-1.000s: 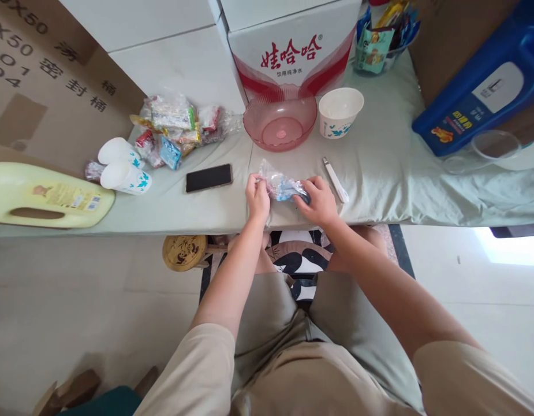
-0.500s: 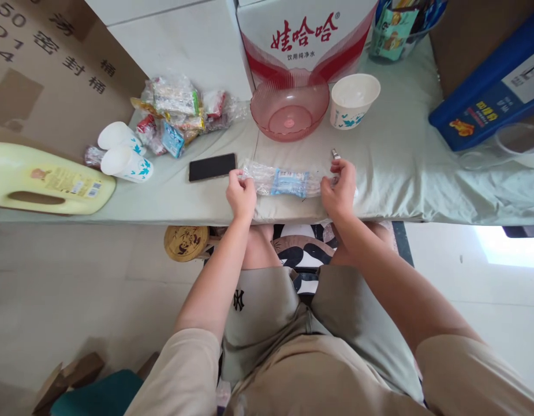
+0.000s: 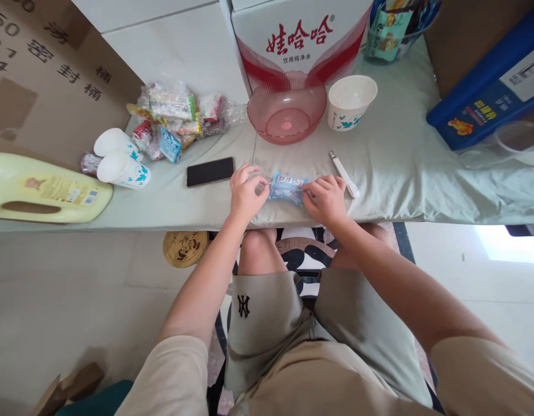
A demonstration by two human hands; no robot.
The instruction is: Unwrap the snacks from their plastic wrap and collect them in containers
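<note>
A crinkled plastic wrapper (image 3: 286,188), clear with a blue printed band, lies near the front edge of the cloth-covered surface. My left hand (image 3: 248,188) pinches its left end between thumb and fingers. At the other end, the fingers of my right hand (image 3: 326,196) are closed on the plastic. The clear ends are mostly hidden under my fingers, and the blue band shows between my hands. Just beyond my right hand rests a slim white tool with a metal tip (image 3: 343,175). To the left of my left hand lies a black phone (image 3: 210,171).
Behind stand a pink ribbed bowl (image 3: 267,118) and a white paper cup (image 3: 351,104). Wrapped snacks (image 3: 175,112) are heaped at the back left, near two paper cups (image 3: 123,170) and a yellow jug (image 3: 50,190). A blue box (image 3: 478,86) leans at the right.
My hands have come closer together, bunching the wrapper's clear ends inward. My right hand has moved left, uncovering the slim white tool.
</note>
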